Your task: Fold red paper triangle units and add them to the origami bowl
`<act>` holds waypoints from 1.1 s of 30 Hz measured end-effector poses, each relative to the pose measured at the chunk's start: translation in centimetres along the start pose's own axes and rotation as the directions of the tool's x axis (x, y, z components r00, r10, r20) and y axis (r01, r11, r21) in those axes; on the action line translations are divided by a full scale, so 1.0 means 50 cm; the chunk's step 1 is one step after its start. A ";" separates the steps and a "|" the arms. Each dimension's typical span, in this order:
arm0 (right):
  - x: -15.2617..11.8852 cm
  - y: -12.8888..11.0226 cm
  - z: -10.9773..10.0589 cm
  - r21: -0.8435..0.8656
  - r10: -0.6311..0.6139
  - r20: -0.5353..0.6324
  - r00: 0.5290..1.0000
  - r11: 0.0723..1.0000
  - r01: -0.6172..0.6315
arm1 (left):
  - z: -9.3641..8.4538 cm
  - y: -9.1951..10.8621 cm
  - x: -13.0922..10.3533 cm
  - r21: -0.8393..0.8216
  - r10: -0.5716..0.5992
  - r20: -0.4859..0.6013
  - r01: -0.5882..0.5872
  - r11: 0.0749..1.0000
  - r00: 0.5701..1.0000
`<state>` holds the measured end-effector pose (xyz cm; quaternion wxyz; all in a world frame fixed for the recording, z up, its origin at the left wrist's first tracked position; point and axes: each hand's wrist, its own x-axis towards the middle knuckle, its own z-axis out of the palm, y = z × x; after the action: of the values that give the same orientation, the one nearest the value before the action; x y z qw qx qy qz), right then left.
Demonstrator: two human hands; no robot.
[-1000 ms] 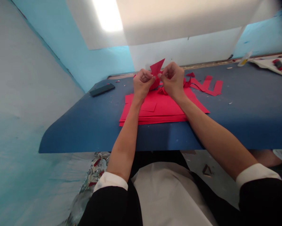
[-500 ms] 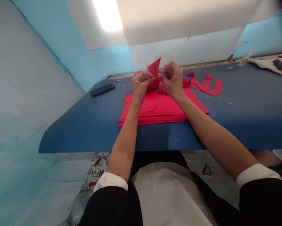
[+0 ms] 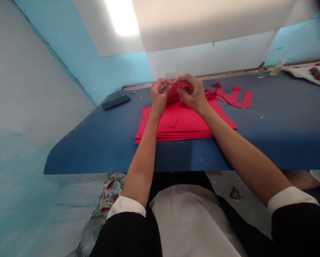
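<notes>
Both hands are raised over the back of a stack of red paper sheets (image 3: 192, 123) on the blue table. My left hand (image 3: 160, 92) is closed in a pinch on a small folded red paper (image 3: 181, 85). My right hand (image 3: 193, 91) has its thumb and fingers curled round the other side of that folded paper. Fingers hide much of its shape. Behind and below the hands, more crumpled or folded red paper (image 3: 172, 97) rests at the stack's far edge. A smaller loose red piece (image 3: 169, 121) lies on top of the stack.
A dark phone-like slab (image 3: 116, 102) lies on the table (image 3: 95, 142) at left. Red paper strips (image 3: 236, 98) lie right of the stack. Farther right are a small clear bottle (image 3: 278, 67) and a white sheet (image 3: 304, 75) with a red-and-dark item. A wall stands behind the table.
The pointed red flap that stood up above my hands is now folded down between them. My right hand has shifted slightly left, its fingers now reaching over the paper.
</notes>
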<state>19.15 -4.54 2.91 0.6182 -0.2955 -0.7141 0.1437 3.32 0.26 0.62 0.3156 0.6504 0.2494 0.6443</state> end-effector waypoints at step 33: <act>0.005 0.047 -0.005 -0.027 -0.082 -0.131 0.988 0.997 0.079 | 0.000 0.014 -0.002 -0.203 0.024 0.083 -0.006 0.979 0.996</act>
<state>19.92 -2.59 1.84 0.6661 -0.2820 -0.6844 0.0913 3.27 -0.28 1.07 0.3857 0.6436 0.1639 0.6404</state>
